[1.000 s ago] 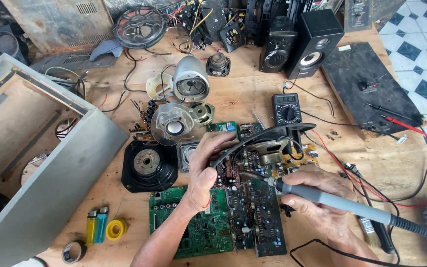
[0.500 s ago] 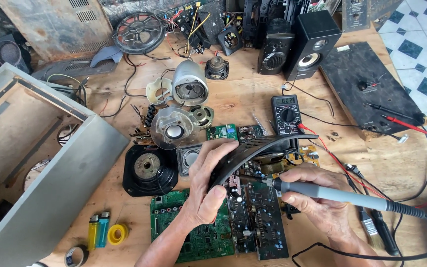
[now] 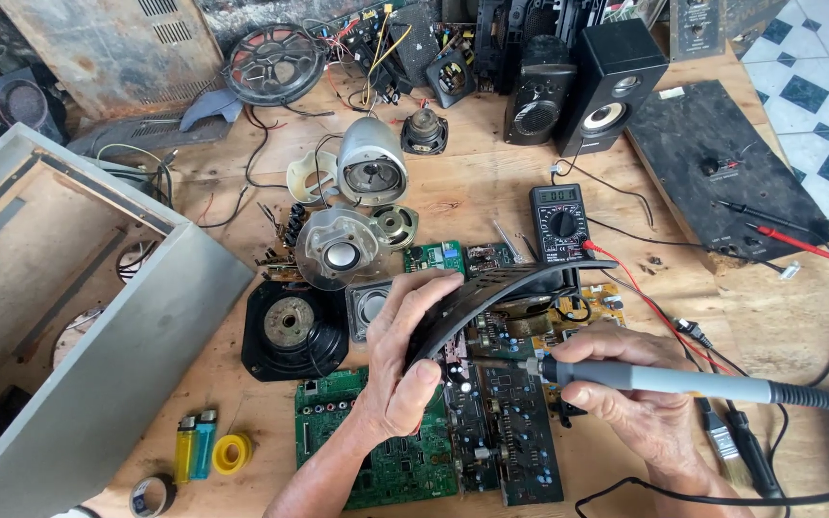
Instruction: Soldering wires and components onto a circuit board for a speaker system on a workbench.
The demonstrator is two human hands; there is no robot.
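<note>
On the bench, centre: wooden bench [image 3: 491, 206] crowded with electronic parts; both hands work over a dark circuit board [image 3: 506, 432].
Left hand: left hand [image 3: 405, 369] has its grip closed around the near end of a curved black plastic panel [image 3: 510, 286], thumb on the underside, fingers wrapped over the top edge.
Panel position: raised above the boards, tilted, running from the left hand up and right toward the multimeter [image 3: 560, 223].
Right hand: right hand [image 3: 640, 403] has its grip closed around the grey handle of a soldering iron [image 3: 664, 382], held like a pen.
Iron tip: points left, just under the lifted panel, near the top of the dark circuit board; contact cannot be told.
Iron cord: black, runs off the right edge.
Green board: green circuit board [image 3: 362, 436] lies flat beneath the left wrist, touching the dark board's left side.
Left of hands: black round speaker [image 3: 292, 328] on the bench, beside a small square speaker.
Near edge: two lighters [image 3: 195, 445] and a yellow tape roll [image 3: 232, 453] side by side.
Far left: open grey cabinet [image 3: 98, 317].
Far right: two black speaker boxes [image 3: 578, 86] standing upright.
</note>
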